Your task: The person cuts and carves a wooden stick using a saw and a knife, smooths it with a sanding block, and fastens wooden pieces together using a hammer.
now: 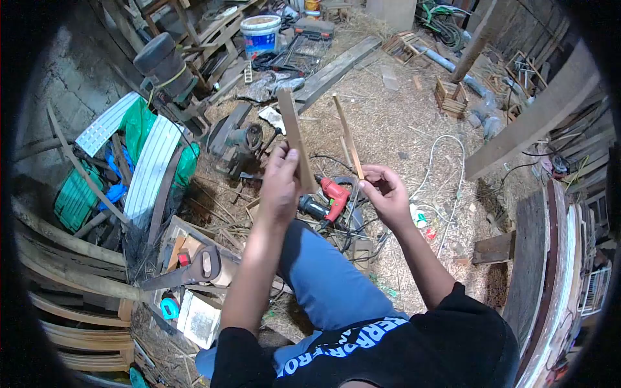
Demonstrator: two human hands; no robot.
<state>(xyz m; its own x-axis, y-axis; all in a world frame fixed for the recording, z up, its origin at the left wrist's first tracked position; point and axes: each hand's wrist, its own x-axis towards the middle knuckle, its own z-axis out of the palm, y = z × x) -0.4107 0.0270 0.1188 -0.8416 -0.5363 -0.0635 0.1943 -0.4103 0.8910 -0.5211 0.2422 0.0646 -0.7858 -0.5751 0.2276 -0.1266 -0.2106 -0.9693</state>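
My left hand point(283, 181) is closed around a flat wooden slat point(292, 126), which stands nearly upright in front of me. In my right hand point(386, 194), a thin wooden strip point(347, 132) is pinched between thumb and fingers. It tilts up and to the left, and a second, shorter sliver shows beside it. The slat and the strip are apart. Below and between my hands, a red power drill point(334, 199) lies on the ground near my knee. A dark-handled hand saw point(194, 266) rests on a wooden box to my left.
A teal tape measure point(169, 308) lies at the lower left. Behind my left hand sits a greenish power tool point(240, 145). A white cable point(463, 169) loops over the shavings on the right. A wooden post point(537, 123), a plank point(336, 71) and a paint bucket point(260, 33) stand farther off.
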